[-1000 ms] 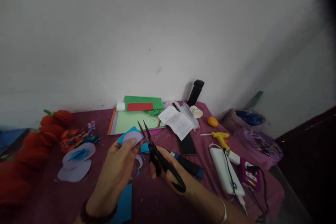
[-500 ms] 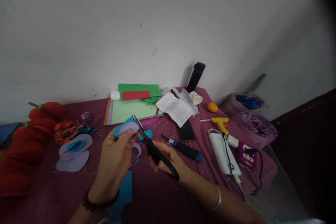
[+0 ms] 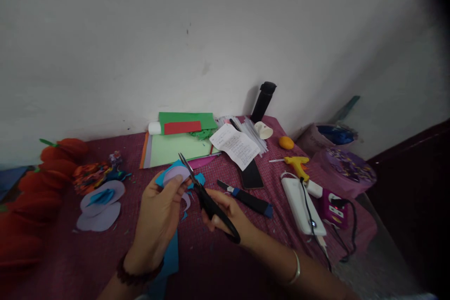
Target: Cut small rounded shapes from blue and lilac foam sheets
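My left hand (image 3: 160,211) pinches a lilac paper piece (image 3: 176,173) with a rounded edge, laid against a piece of blue paper (image 3: 167,172). Black-handled scissors (image 3: 207,199) are gripped in my right hand (image 3: 228,215), their blades pointing up and away at the right edge of the papers. The blades look slightly apart. On the cloth beneath lie a curved lilac offcut (image 3: 186,201) and blue scraps (image 3: 200,179). Partly hidden under my left wrist is a larger blue sheet (image 3: 172,253).
Lilac paper ovals (image 3: 100,215) and orange paper pumpkins (image 3: 52,173) lie left. A utility knife (image 3: 251,201), phone (image 3: 252,176), written note (image 3: 236,144), yellow glue gun (image 3: 298,166) and white power bank (image 3: 302,206) are right. A black bottle (image 3: 263,102) stands by the wall.
The view has shifted slightly. Both hands, with the papers and scissors, have moved a little to the right in the picture; the blades remain at the paper's edge.
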Demonstrator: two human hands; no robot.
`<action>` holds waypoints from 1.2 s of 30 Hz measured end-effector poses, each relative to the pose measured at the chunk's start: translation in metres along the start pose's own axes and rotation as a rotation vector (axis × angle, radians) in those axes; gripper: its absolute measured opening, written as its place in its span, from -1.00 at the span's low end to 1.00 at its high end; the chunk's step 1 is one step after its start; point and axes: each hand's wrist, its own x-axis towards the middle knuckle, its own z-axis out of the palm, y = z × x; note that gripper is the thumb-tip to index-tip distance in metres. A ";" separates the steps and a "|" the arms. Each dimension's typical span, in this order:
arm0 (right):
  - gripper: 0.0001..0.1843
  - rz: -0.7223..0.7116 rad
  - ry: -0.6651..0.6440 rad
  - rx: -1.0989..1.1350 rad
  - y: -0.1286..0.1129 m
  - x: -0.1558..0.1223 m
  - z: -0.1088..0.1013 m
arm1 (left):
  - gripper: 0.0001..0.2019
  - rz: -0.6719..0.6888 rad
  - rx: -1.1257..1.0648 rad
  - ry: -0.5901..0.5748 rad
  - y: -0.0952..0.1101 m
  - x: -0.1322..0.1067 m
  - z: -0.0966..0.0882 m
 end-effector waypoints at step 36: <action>-0.23 0.001 0.037 -0.033 0.003 -0.003 0.006 | -0.85 -0.039 -0.003 0.023 0.002 -0.004 0.004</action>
